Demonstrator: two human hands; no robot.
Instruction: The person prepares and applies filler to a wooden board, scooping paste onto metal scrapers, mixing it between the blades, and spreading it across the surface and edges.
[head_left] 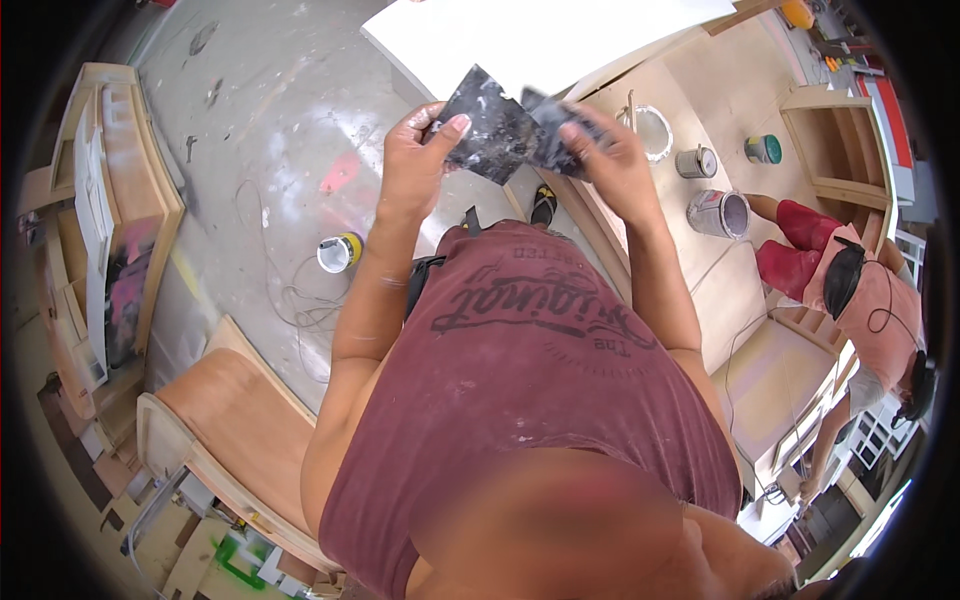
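My left hand (418, 150) grips a black, flat, square filler spreader (490, 125) smeared with white, its thumb pressed on the face. In my right hand (615, 160) is a second dark spreader (550, 130), slightly blurred, with the thumb across it. The two spreaders meet or overlap at their edges in front of me; whether they touch I cannot tell. Behind them lies a bright white panel (530, 35). To the right of my right hand, a round white-rimmed lid or ring (655, 135) rests on the wooden surface.
Several cans stand on the wooden surface (690, 100) at right, among them a grey bucket (718, 215) and a green-banded can (763, 150). A yellow-labelled can (340, 252) and a loose cord (290, 300) are on the floor. A co-worker (850, 270) bends at the right. Curved wooden furniture (235, 420) stands left.
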